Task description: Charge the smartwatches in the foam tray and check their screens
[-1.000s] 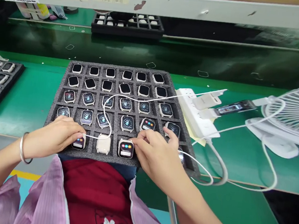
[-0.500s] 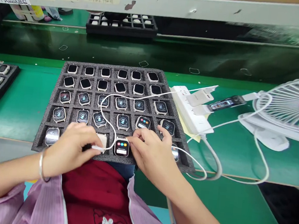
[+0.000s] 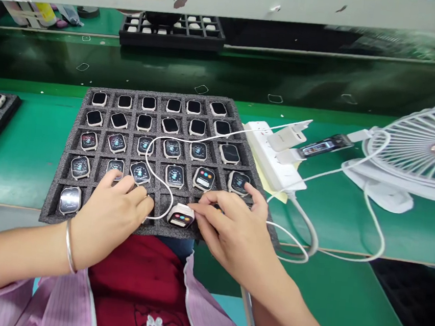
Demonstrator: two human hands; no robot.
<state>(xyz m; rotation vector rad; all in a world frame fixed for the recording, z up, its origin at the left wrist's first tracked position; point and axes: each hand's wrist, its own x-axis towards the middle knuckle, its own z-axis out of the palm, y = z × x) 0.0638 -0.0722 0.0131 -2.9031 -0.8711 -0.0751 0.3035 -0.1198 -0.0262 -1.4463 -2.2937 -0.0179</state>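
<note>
A dark grey foam tray [image 3: 49, 203] holds rows of pale square smartwatches. My right hand [image 3: 237, 224] pinches the edge of one smartwatch [image 3: 180, 216] in the front row. This watch is tilted and its lit screen shows coloured round icons. To its left, my left hand [image 3: 114, 214] is curled over the front compartments. A white cable [image 3: 162, 182] loops across the tray and runs in under its fingers, which hide the cable's end and anything beneath. Beyond my right fingers, another watch [image 3: 203, 178] shows similar icons.
Right of the tray lies a white power strip [image 3: 268, 157] with plugs and a small display device [image 3: 325, 145]. A white fan [image 3: 426, 152] stands farther right. Another foam tray [image 3: 2, 122] sits at the left edge. A shelf beam [image 3: 233, 3] crosses the top.
The front-row watch by my right hand has gone from flat to tilted. My left hand has rolled over and now covers the pale watch back it was beside. One third-row screen at right has darkened.
</note>
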